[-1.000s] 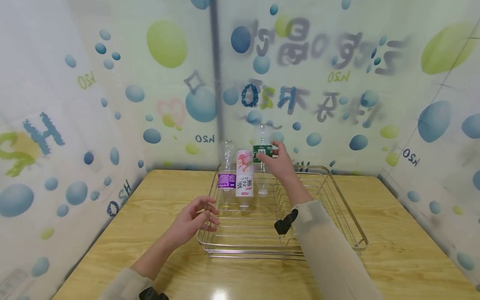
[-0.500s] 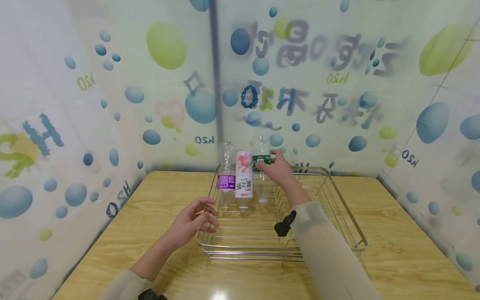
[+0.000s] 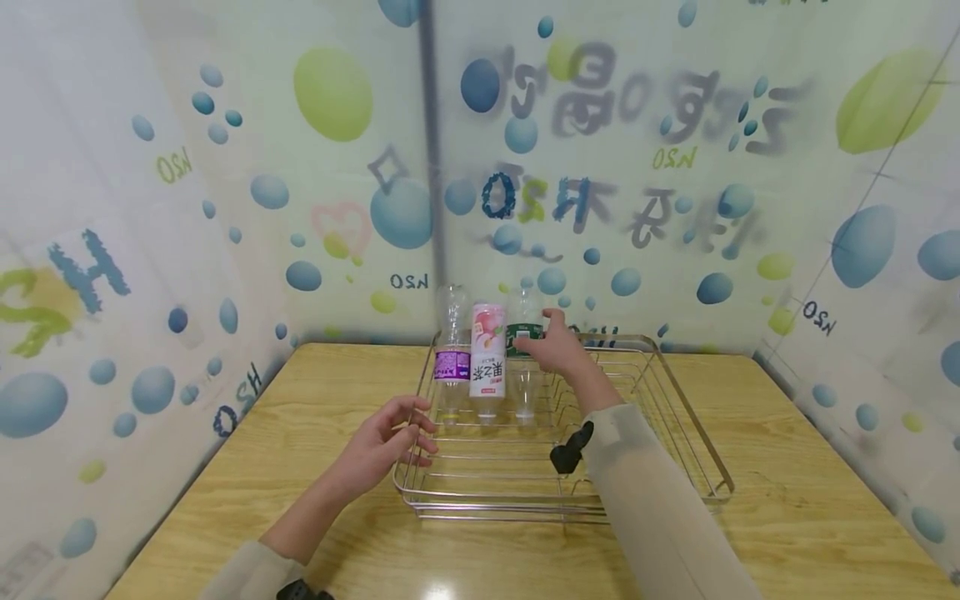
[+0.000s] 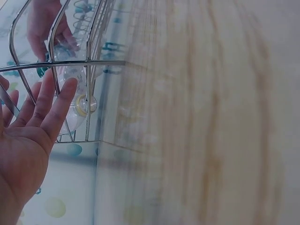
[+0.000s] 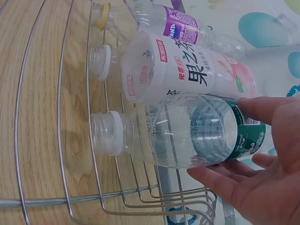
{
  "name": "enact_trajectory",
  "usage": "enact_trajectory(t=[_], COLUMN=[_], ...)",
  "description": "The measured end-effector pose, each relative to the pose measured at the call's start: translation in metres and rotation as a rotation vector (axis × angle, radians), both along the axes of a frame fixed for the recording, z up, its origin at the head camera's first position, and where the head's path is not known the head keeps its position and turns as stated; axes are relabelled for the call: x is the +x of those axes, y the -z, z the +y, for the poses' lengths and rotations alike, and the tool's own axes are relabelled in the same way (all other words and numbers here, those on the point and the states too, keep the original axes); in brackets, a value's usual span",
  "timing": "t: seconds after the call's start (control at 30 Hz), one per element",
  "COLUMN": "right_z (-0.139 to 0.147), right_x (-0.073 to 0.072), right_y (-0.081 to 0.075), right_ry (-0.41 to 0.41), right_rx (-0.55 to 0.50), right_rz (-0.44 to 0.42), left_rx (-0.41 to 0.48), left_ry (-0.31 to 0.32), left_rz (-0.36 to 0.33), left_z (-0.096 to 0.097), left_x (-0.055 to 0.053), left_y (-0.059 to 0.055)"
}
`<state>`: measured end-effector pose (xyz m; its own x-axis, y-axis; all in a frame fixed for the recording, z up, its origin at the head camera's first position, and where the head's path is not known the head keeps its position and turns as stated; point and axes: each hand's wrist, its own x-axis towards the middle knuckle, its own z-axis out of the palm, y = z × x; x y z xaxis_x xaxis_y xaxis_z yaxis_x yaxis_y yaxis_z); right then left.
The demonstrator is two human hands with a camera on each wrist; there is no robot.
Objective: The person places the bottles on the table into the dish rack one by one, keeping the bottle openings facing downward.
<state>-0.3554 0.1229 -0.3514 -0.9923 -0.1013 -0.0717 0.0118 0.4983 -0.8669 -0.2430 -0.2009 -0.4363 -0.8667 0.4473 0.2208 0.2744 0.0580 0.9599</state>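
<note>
A clear plastic bottle with a green label [image 3: 525, 331] stands neck down in the wire rack [image 3: 517, 498], its uncapped neck at the wires. My right hand [image 3: 560, 346] holds it around the label, thumb on one side and fingers on the other. Just left of it is an upside-down peach tea bottle [image 5: 192, 70] in a pink and white sleeve. Beyond that, a clear Fanta bottle [image 3: 453, 365] with a purple label is also inverted. My left hand [image 3: 386, 443] rests at the rack's left side, fingers loosely extended by the bars and holding nothing.
The rack sits on a wooden table [image 3: 795, 467], with wire dividers [image 3: 558, 392] along its middle. A patterned curtain [image 3: 645, 208] with blue and green dots surrounds the table at the back and both sides.
My right hand has lowered the green-label bottle, so its neck now sits level with the other two bottles' necks. The left hand has stayed in place.
</note>
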Motion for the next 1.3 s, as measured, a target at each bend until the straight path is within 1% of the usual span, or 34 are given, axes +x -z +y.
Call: enact_trajectory(t=[0.23,0.47,0.73,0.9,1.17,1.3], right_z=[0.0015,0.0016,0.0029,0.003,0.0038,0.0048], right_x=[-0.0003,-0.0008,0.0002,0.0015,-0.0004,-0.0023], right_y=[0.0013,-0.002,-0.0016,0.0,0.0028,0.002], right_ry=[-0.029,-0.04,-0.037,-0.035,-0.029,-0.01], right_rx=[0.0,0.02,0.072,0.07,0.077,0.08], right_rz=[0.01,0.023,0.023,0.026,0.023,0.018], left_rx=[0.002,0.003,0.006,0.0,-0.004,-0.008], left_ry=[0.003,0.004,0.005,0.003,0.002,0.002], left_rz=[0.005,0.015,0.024,0.023,0.015,0.013], left_z=[0.0004,0.0004,-0.0004,-0.001,-0.0005,0.0], left_x=[0.0,-0.0005,-0.0005,0.0,0.0008,0.0011], left_y=[0.0,-0.0015,-0.001,0.0006,0.0011,0.0004])
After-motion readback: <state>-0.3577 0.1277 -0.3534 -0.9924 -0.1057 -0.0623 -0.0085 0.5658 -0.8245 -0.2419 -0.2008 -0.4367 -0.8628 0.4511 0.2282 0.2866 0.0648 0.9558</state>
